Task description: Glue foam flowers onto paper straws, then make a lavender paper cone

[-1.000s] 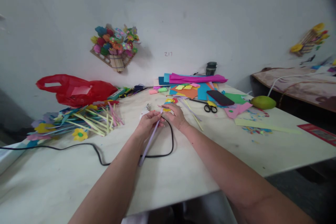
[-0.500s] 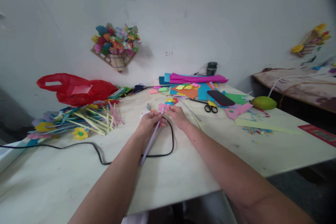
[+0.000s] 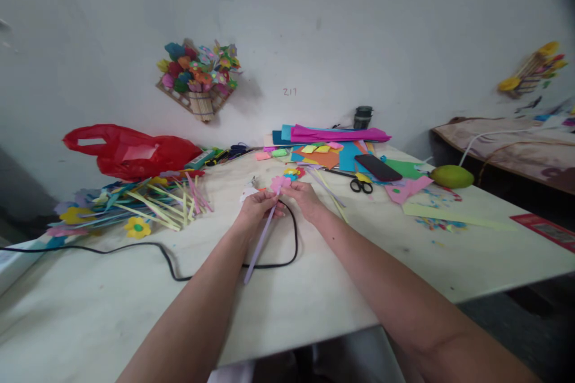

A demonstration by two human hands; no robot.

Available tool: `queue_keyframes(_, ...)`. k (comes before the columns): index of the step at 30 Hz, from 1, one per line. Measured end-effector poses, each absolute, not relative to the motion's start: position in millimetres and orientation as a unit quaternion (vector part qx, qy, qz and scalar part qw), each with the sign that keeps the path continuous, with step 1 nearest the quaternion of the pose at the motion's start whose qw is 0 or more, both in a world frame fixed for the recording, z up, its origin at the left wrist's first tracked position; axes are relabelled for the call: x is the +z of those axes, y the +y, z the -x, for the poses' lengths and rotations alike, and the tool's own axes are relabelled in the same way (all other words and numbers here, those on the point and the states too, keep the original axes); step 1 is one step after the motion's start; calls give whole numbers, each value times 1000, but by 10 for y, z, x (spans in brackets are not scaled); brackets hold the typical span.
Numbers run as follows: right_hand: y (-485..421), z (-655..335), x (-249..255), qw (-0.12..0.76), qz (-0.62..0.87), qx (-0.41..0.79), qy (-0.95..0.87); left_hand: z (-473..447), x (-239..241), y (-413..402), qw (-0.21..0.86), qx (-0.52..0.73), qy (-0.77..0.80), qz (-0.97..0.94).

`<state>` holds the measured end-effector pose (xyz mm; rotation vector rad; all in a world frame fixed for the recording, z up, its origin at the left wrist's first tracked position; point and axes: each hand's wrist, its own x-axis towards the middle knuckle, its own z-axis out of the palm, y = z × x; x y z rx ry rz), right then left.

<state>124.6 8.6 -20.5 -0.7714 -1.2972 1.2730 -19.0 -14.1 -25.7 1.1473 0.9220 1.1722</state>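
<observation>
My left hand [image 3: 257, 208] is closed on a pale purple strip [image 3: 260, 245], whose free end slants down toward me over the table. At the strip's upper end is a pink paper flower [image 3: 281, 182], pinched by my right hand [image 3: 305, 198] at its lower right. Both hands meet close together above the table, fingertips nearly touching. Just beyond them lie blue, yellow and red flower pieces [image 3: 294, 173]. A white object [image 3: 247, 191] with a metal tip sits behind my left fingers, partly hidden. A black cord [image 3: 295, 233] loops beneath my hands.
Left stand a red plastic bag [image 3: 135, 152], a pile of paper strips [image 3: 171, 203] and a yellow flower [image 3: 137, 227]. To the right are scissors [image 3: 361, 185], a phone [image 3: 378, 167], coloured sheets [image 3: 341, 134], a green fruit [image 3: 451, 176] and paper scraps [image 3: 442, 224].
The lower end of the purple strip has swung slightly to the right. Both hands stay almost in place, still holding the flower and strip.
</observation>
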Motion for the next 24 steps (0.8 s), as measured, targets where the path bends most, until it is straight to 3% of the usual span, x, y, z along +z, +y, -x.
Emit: queue_keyframes(24,97,-1237,-207,547,330,533,-555,184,-258,-143,583,492,406,-504)
